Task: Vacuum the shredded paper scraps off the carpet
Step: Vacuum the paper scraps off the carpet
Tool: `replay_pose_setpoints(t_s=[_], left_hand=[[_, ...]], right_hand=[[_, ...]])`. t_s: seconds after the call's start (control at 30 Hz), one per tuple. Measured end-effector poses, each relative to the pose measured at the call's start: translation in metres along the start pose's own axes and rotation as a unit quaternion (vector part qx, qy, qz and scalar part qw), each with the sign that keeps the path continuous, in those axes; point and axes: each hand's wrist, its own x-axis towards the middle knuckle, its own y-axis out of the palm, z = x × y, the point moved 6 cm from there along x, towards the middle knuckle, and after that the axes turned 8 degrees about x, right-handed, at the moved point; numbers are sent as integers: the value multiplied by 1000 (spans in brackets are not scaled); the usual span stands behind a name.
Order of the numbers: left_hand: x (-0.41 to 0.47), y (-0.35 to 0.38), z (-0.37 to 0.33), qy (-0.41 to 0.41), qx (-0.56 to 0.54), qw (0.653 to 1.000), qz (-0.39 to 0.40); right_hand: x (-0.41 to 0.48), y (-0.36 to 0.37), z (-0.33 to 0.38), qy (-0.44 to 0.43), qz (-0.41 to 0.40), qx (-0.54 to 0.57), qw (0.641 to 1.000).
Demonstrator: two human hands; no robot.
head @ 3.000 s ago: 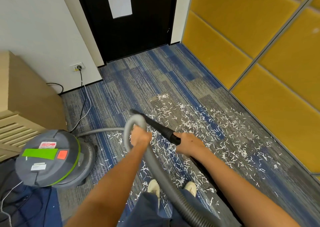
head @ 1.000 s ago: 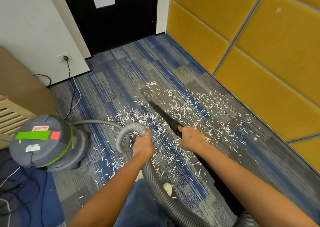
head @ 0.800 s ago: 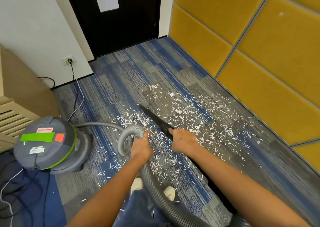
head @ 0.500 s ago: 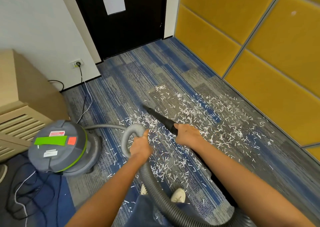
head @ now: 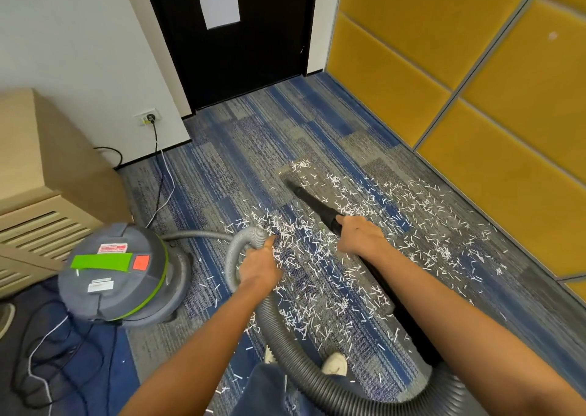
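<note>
A person's right hand [head: 358, 236] wraps the black wand [head: 312, 201], aiming its tip at shredded paper scraps [head: 317, 251] strewn on the carpet [head: 247, 149] ahead of and between both hands, while the left hand [head: 258, 265] grips the grey hose [head: 280, 339], apparently to keep its loop clear.

White paper scraps [head: 298, 228] lie on rough, woven carpet [head: 260, 143], crossed by a ribbed grey plastic hose [head: 304, 371] and a smooth matt black plastic wand [head: 312, 201]; at three o'clock yellow panels [head: 396, 35] look felt-like, and at nine stands a matt pale-wood cabinet [head: 47, 162].
</note>
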Motion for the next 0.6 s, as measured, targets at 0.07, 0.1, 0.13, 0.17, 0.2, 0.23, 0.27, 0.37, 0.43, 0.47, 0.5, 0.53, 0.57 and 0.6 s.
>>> replay_pose_setpoints(t_s=[0.07, 0.1, 0.13, 0.17, 0.2, 0.23, 0.27, 0.37, 0.43, 0.47, 0.5, 0.53, 0.57, 0.6], left_hand=[[2, 1, 9, -4, -4, 1000, 2], [3, 1, 12, -2, -2, 1000, 2], [4, 2, 16, 0, -3, 1000, 3], [4, 2, 18, 1, -4, 1000, 4], [4, 3, 20, 2, -5, 1000, 4], [4, 3, 21, 2, -7, 1000, 4], [4, 3, 22, 1, -9, 1000, 3], [1, 0, 22, -2, -12, 1000, -2], [1, -3, 24, -4, -16, 1000, -4], [1, -3, 25, -4, -16, 1000, -4], [1, -4, 27, -3, -15, 1000, -4], [0, -4, 28, -3, -17, 1000, -3], [-1, -3, 30, -3, -17, 1000, -1], [-1, -3, 31, -3, -18, 1000, -2]], right_hand=[[1, 3, 10, -7, 9, -8, 1000], [1, 7, 15, -12, 10, -14, 1000], [-1, 11, 19, -17, 13, -19, 1000], [-2, 15, 24, -22, 16, -24, 999], [-4, 20, 29, -30, 19, -29, 999], [-7, 24, 34, -38, 22, -34, 998], [-11, 29, 39, -48, 26, -40, 998], [-19, 41, 56, -83, 42, -55, 994], [-23, 46, 66, -98, 51, -58, 992], [-26, 49, 70, -106, 58, -62, 991], [-28, 52, 75, -114, 63, -65, 989], [-30, 54, 79, -121, 66, -71, 988], [-31, 54, 82, -125, 67, -74, 987], [-31, 54, 84, -126, 67, -76, 987]])
